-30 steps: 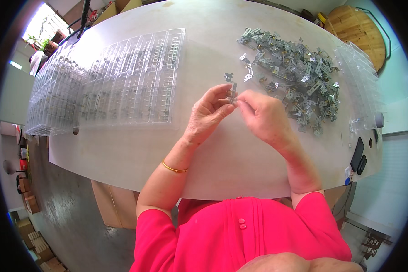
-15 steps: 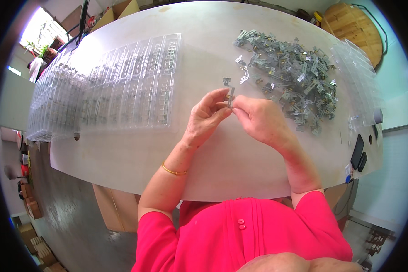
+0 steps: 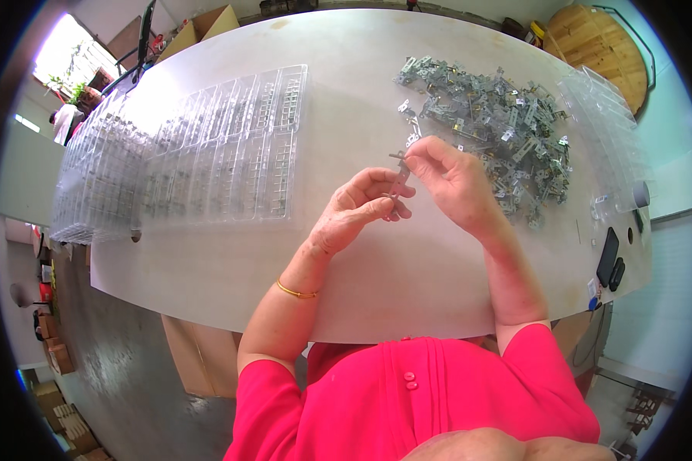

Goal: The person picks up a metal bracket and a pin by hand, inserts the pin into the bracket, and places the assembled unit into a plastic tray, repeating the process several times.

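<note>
A small grey metal bracket [image 3: 403,170] stands between my two hands above the middle of the table. My left hand [image 3: 361,207] grips its lower part between thumb and fingers. The thumb and forefinger of my right hand [image 3: 452,183] pinch its upper end, partly hiding it. Just beyond my right hand lie a few loose, shiny metal pieces [image 3: 409,115]. A large heap of similar metal brackets [image 3: 507,115], some with brass-coloured bits, spreads out behind and to the right of that hand.
Clear plastic trays [image 3: 231,142] filled with metal parts stand at the left, with a taller stack [image 3: 92,184] beside them. More clear trays [image 3: 611,138] lie at the right. A dark phone-like object [image 3: 607,256] rests near the right edge of the white table [image 3: 207,269].
My right hand has moved up and slightly right, to the bracket's upper end. The bracket has turned, and my left hand sits slightly lower with its fingers shifted around it.
</note>
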